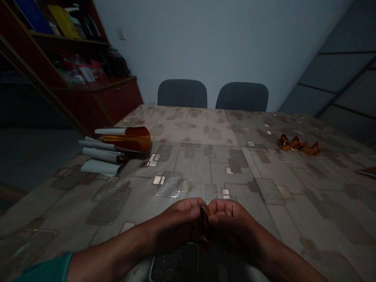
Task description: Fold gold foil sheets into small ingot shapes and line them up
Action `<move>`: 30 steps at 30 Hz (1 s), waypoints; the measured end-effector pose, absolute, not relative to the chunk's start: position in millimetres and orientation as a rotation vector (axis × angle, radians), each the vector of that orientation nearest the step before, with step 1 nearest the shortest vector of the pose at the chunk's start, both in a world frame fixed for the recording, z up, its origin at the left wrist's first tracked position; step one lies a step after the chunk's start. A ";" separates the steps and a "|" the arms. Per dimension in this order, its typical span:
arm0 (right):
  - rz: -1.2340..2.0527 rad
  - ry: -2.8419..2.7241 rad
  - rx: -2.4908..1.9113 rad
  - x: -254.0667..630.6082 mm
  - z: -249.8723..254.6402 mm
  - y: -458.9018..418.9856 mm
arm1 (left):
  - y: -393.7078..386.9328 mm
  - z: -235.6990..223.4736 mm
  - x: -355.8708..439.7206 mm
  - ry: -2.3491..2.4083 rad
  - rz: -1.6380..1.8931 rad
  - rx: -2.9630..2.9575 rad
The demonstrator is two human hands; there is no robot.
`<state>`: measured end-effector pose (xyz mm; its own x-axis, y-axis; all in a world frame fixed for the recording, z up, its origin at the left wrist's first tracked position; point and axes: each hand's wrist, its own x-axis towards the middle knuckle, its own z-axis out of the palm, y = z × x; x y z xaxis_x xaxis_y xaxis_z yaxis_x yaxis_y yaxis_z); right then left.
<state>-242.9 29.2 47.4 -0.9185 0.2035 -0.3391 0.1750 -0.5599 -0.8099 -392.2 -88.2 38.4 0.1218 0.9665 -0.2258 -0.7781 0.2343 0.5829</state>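
My left hand and my right hand meet just above the near part of the table. Between them is a small folded piece of shiny orange-gold paper, pinched by the fingertips of both. Its lower end hangs below the fingers in shadow, and much of it is hidden by the hands. Several folded shiny orange-gold paper pieces lie together on the right side of the table. Over on the left rests a curled stack of sheets, with an orange-gold sheet and grey-white sheets showing.
A patterned cloth covers the table. Two dark chairs stand at its far edge, against the wall. A wooden cabinet with bags and books is at the left. A flat dark object lies at the right edge.
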 end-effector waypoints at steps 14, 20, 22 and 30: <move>2.751 -1.395 -0.635 -245.6 60.0 40.2 | -85.0 46.7 -392.8 0.694 1.366 0.443; 2.719 -1.419 -0.613 -246.0 61.7 41.2 | -85.3 37.4 -394.4 0.714 1.348 0.408; 2.590 -1.521 -0.557 -245.1 62.7 38.8 | -85.6 36.5 -393.7 0.730 1.387 0.385; 1.505 -2.221 -0.420 -244.8 67.3 31.0 | -86.3 39.6 -391.1 0.801 1.539 0.386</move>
